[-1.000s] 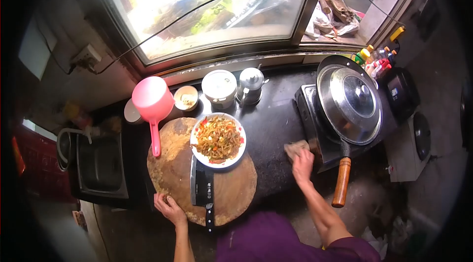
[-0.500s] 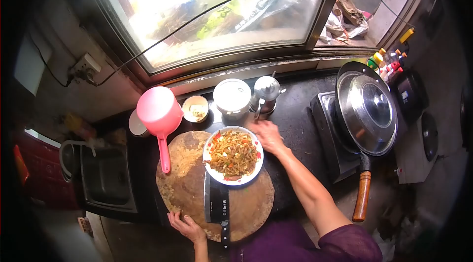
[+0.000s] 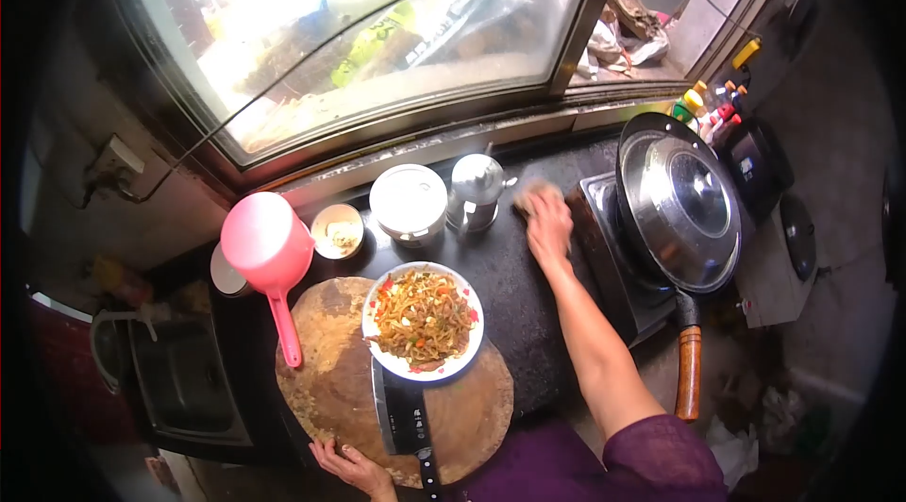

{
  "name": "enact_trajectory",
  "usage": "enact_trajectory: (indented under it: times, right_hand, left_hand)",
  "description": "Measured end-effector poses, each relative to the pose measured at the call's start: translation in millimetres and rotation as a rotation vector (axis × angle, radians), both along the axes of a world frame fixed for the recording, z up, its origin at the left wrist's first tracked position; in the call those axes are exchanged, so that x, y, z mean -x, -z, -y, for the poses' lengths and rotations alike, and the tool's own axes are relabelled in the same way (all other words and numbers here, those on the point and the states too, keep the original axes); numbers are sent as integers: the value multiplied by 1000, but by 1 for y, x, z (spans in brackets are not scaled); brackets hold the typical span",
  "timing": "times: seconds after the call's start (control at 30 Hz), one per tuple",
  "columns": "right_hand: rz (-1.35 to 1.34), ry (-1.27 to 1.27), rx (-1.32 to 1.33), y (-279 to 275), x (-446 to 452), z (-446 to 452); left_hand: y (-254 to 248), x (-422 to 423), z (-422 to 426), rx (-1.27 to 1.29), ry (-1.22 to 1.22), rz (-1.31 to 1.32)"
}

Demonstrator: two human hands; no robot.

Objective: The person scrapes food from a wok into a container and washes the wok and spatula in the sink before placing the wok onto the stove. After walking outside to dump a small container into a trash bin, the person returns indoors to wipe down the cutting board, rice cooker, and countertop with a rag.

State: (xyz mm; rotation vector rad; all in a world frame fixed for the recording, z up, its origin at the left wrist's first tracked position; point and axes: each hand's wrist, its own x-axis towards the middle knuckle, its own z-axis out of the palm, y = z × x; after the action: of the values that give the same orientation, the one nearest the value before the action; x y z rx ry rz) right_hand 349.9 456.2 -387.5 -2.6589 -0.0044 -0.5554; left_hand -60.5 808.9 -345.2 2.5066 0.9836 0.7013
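Observation:
My right hand [image 3: 548, 228] is on the black counter between the metal pot and the stove, fingers curled down over a blurred, pale brownish thing [image 3: 537, 192] I cannot make out. My left hand [image 3: 352, 470] rests with its fingers apart at the near left rim of the round wooden chopping block [image 3: 477, 417]. On the block lies a cleaver [image 3: 406, 415], its dark blade partly beneath a white plate and its riveted handle toward me. That plate [image 3: 462, 369] is heaped with shredded stir-fried food [image 3: 423, 318], flecked with red and pale bits.
Along the window stand a pink ladle [image 3: 267, 242], a small bowl [image 3: 338, 230], a white lidded tub [image 3: 408, 200] and a metal pot [image 3: 476, 189]. A lidded wok [image 3: 679, 205] sits on the stove [image 3: 604, 247] at right, its wooden handle pointing toward me. A sink [image 3: 184, 379] is at left.
My right hand has moved right and away from beside the plate, across the counter toward the stove. My left hand stays at the block's rim. The whole view has shifted slightly.

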Motion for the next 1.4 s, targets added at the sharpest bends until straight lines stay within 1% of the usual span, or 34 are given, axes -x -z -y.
enact_trajectory:
  times: [0.03,0.07,0.13,0.2,0.23,0.33,0.43,0.5,0.53,0.57,0.6,0.63,0.67,0.7,0.73,0.77,0.8,0.83,0.87,0.9,0.93,0.97,1.0,1.07,1.13,1.2,1.27,1.3,1.33,1.4]
  right_hand:
    - [-54,-28,53,5,-18,-6]
    - [-182,-18,153,15,-31,-13]
    - [-105,32,295,22,-30,-20]
    - [-82,41,222,21,4,-11]
    - [-66,44,191,17,28,-7]
    - [-129,138,238,6,119,13]
    - [-169,227,270,-3,237,30]
    - [-199,242,256,-6,325,43]
    - [-223,207,174,-5,368,55]
    - [-288,302,60,-11,404,63]
    - [-313,355,80,28,450,96]
    - [-454,508,-341,11,467,102]
    - [-480,878,-834,8,479,108]
    - [-304,715,-926,25,494,129]
    - [-177,626,-482,-37,471,83]
    - [-158,447,-291,-32,458,96]
    - [-176,372,-391,-48,425,87]
    - [-111,235,-227,-52,389,83]
    - [-90,128,-145,-57,354,76]
    - [-76,34,-16,-50,322,71]
    - [-135,13,-33,-53,296,52]
    - [-241,30,-53,-25,285,49]
    - [-149,106,42,-8,292,28]
    - [-171,-13,63,-7,318,-3]
    - [-220,-381,38,-30,364,-22]
    - [-359,-488,119,-37,390,-6]
    - [-503,-360,92,-43,402,15]
    - [-415,-215,-55,-54,404,15]
    - [-317,-162,-148,-73,396,7]
    - [-79,-90,-313,-107,373,-24]
  left_hand:
    - [-1,-1,0,-5,4,-6]
    - [-2,0,1,-8,10,-11]
    - [1,0,3,9,11,-16]
    - [2,1,-2,8,26,-19]
    - [4,2,-3,6,35,-20]
    - [3,2,-3,18,69,3]
    - [9,6,-9,-13,132,14]
    - [4,5,-8,57,153,44]
    - [2,5,-7,72,174,53]
    - [1,4,-8,66,193,52]
    - [-3,5,-8,94,199,33]
    - [-7,7,-9,149,228,45]
    - [-9,11,-13,193,226,61]
    - [-11,19,-17,272,189,93]
    - [-11,27,-22,346,161,125]
    - [-10,35,-27,401,113,116]
    - [-6,45,-32,627,5,122]
    - [9,57,-37,787,-83,130]
    - [22,72,-42,944,-165,140]
    - [10,74,-38,1115,-237,129]
    - [-2,77,-30,1287,-309,114]
    - [1,85,-26,1401,-256,89]
    - [-4,88,-17,1431,-234,39]
    - [-11,98,-4,1521,-106,-96]
    - [-24,102,11,1596,-103,-130]
    - [-25,109,11,1604,-34,-108]
    - [-21,118,0,1524,15,-7]
    - [-23,122,-8,1471,-1,12]
    - [-24,123,-15,1418,-19,33]
    - [-22,127,-28,1283,25,59]
